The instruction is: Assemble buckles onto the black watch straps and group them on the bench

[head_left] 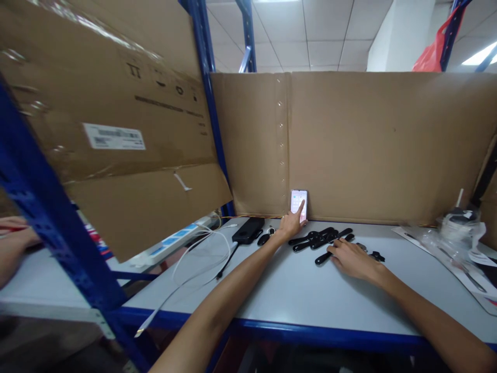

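Note:
A smartphone [294, 201] with a lit screen leans upright against the cardboard at the back of the table. My left hand [289, 226] reaches to it, index finger stretched out onto the screen and thumb near its lower edge; the other fingers are partly hidden. Several glossy black elongated pieces [319, 239], like handles, lie in a loose pile between my hands. Over the right end of this pile rests my right hand [351, 257], fingers spread and touching or just beside a black piece [323, 258]. Smaller black parts [376, 256] lie beyond its wrist side.
Left of the phone lie a black power bank [249, 230], a small black oval item [263, 240] and looped white cables [182, 259]. A power strip [171, 243] runs along the left. Plastic packaging [454, 243] sits right. Another person's hand [17, 233] shows beyond the blue post [58, 202].

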Action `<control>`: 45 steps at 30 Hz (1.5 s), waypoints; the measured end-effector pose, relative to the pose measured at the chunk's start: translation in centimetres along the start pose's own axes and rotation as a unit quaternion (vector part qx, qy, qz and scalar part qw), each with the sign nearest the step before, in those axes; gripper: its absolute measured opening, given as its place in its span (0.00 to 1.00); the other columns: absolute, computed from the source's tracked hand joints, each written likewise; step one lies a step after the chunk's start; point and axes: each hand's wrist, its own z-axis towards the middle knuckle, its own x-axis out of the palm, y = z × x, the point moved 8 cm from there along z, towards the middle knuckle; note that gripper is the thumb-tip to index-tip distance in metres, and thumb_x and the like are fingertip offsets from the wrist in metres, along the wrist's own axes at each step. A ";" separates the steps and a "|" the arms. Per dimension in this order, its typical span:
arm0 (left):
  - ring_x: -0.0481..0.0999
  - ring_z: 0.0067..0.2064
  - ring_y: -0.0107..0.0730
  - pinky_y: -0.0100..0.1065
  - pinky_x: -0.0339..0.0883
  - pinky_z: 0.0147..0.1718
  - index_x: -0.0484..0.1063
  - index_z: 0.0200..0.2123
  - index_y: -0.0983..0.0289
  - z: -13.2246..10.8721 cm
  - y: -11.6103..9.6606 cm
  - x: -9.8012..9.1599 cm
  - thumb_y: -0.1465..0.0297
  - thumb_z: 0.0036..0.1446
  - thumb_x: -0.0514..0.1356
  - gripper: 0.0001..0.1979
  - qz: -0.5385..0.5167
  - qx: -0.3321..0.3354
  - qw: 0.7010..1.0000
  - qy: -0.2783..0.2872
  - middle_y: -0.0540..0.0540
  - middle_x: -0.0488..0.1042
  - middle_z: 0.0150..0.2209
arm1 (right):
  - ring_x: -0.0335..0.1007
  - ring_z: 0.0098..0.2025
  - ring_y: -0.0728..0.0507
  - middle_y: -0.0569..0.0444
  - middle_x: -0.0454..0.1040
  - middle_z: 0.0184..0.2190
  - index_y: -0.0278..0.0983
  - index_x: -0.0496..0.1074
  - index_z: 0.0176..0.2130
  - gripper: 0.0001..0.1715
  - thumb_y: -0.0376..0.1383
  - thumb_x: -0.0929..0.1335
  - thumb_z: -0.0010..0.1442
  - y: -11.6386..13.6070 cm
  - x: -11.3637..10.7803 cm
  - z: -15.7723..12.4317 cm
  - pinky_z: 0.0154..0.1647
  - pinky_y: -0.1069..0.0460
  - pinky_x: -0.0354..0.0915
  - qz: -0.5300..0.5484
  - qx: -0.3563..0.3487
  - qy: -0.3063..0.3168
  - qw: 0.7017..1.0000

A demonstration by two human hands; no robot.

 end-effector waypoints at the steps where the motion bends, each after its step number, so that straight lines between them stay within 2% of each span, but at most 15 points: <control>1: 0.78 0.47 0.53 0.40 0.68 0.42 0.18 0.70 0.56 0.0 0.0 0.0 0.53 0.64 0.53 0.48 -0.001 0.001 1.000 0.000 0.69 0.74 0.48 | 0.68 0.53 0.35 0.41 0.73 0.47 0.34 0.73 0.49 0.17 0.34 0.59 0.68 0.0 0.0 0.0 0.47 0.44 0.67 0.002 0.000 0.000 1.000; 8: 0.77 0.48 0.53 0.41 0.68 0.42 0.18 0.70 0.56 0.0 0.0 0.1 0.53 0.65 0.52 0.47 -0.003 0.001 1.000 0.006 0.69 0.74 0.49 | 0.67 0.53 0.35 0.41 0.72 0.48 0.34 0.73 0.49 0.16 0.34 0.59 0.68 0.1 -0.1 0.0 0.49 0.44 0.66 -0.001 0.004 0.007 1.000; 45: 0.77 0.49 0.55 0.42 0.67 0.44 0.17 0.70 0.56 -0.2 0.0 -0.1 0.53 0.65 0.52 0.47 -0.014 -0.004 1.000 0.012 0.70 0.74 0.50 | 0.68 0.53 0.34 0.42 0.73 0.47 0.34 0.73 0.49 0.17 0.34 0.59 0.68 0.1 0.0 0.0 0.46 0.44 0.68 -0.016 -0.006 -0.010 1.000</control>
